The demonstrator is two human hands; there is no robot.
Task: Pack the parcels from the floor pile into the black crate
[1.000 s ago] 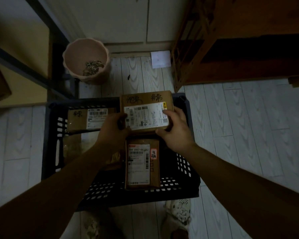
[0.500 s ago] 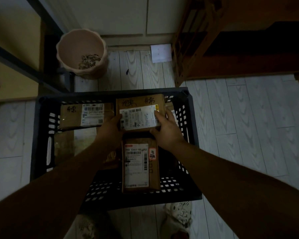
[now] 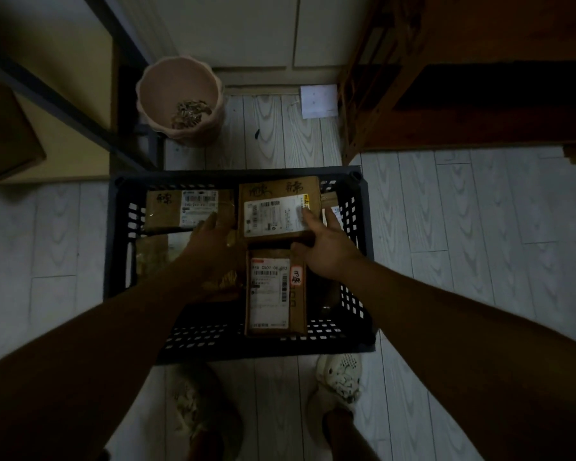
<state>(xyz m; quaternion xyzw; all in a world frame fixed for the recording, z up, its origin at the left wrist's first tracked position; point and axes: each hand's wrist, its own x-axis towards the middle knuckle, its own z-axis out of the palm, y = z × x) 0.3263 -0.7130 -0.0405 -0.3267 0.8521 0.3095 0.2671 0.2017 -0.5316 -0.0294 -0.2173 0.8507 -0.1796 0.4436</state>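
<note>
The scene is dim and underexposed, with a cool grey cast on the pale floorboards [image 3: 479,227] at right. The brightest spots are the white shipping labels [image 3: 273,216] inside the black crate [image 3: 120,247] — they read clearly while the cardboard around them sinks into brown gloom. Both forearms are near-silhouettes at the near edge, and the wooden shelf [image 3: 479,78] at far right falls into deep shadow. Wide-angle distortion bends lines toward the corners — edges look soft, fine print smeared.
</note>
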